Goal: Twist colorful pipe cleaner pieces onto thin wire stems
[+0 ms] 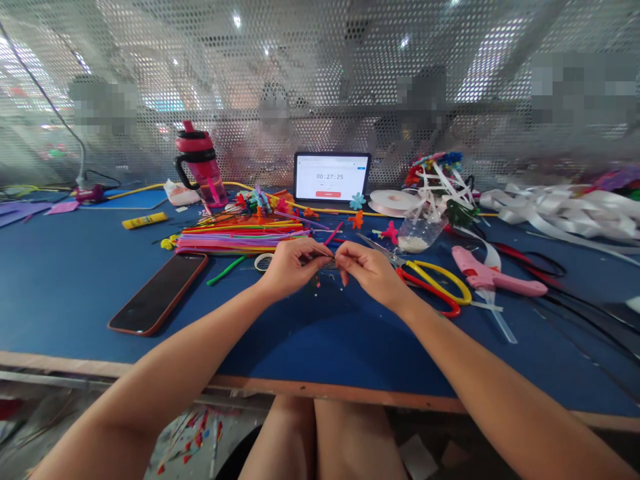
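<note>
Blue table (100, 287) here, with a phone (157, 293) lying on the far left and a fat bundle of pipe cleaners (240, 239) just past it. Left hand (290, 268) and right hand (367, 272) are both pinched nearly shut, fingertips meeting on a thin stem (330, 259) held just above the table, right in front of the bundle. Too tiny to make out more. Just right of that sit red-and-yellow-handled scissors (430, 287), then a pink hot glue gun (493, 277).
</note>
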The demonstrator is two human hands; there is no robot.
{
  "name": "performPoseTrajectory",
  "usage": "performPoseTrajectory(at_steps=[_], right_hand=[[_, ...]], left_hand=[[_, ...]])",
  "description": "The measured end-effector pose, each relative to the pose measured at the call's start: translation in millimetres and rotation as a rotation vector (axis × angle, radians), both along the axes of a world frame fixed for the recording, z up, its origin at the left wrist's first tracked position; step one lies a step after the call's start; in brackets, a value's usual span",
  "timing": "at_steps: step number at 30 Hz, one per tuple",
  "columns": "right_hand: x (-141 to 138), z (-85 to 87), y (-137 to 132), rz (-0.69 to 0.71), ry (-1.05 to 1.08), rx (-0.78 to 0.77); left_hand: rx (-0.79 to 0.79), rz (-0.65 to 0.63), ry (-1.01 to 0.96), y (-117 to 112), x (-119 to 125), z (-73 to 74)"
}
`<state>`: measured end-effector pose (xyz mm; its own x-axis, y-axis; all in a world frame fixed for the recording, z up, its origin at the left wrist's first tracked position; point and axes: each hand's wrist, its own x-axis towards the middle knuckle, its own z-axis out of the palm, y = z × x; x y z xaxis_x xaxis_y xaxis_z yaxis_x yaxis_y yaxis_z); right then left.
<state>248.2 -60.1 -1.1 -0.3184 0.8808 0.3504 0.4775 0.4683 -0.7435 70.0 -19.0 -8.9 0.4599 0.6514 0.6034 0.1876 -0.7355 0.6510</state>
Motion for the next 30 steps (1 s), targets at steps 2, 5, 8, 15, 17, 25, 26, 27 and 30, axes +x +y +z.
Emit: performPoseTrajectory(at_steps=[2, 5, 8, 15, 17, 25, 26, 27, 30], right_hand=[[0.2, 1.8, 0.1, -0.025, -0.042, 0.052], [0.2, 2.7, -0.2, -0.028, -0.067, 0.051], [-0.3, 1.1, -0.8, -0.006, -0.042, -0.009], [-1.9, -1.5, -2.4, -0.04, 0.054, 0.015], [-1.8, -0.2, -3.1, -0.043, 0.034, 0.025], [-0.9, 1.4, -3.4, -0.031, -0.095, -0.012], [-0.8, 0.3, -2.8, -0.022, -0.095, -0.021], [-0.9, -0.8, -2.2, -0.016, -0.091, -0.026], [-2.0, -2.9, -1.3, -0.026, -0.068, 0.004]], left_hand=[[-0.029, -0.003, -0.013, 0.1, 0.0, 0.3], [-0.054, -0.007, -0.019, 0.1, 0.0, 0.6], [-0.065, -0.02, -0.02, -0.3, 0.0, 0.6], [-0.053, 0.018, -0.004, -1.1, 0.5, 0.0], [-0.054, 0.009, -0.016, -1.0, 0.7, 0.1], [-0.106, -0.027, -0.028, -1.8, 1.1, -0.4], [-0.09, -0.015, -0.02, -1.7, 1.1, -0.7], [-0.072, 0.001, -0.012, -1.6, 1.2, -1.0], [-0.03, 0.05, 0.004, -1.1, 1.4, -2.1]])
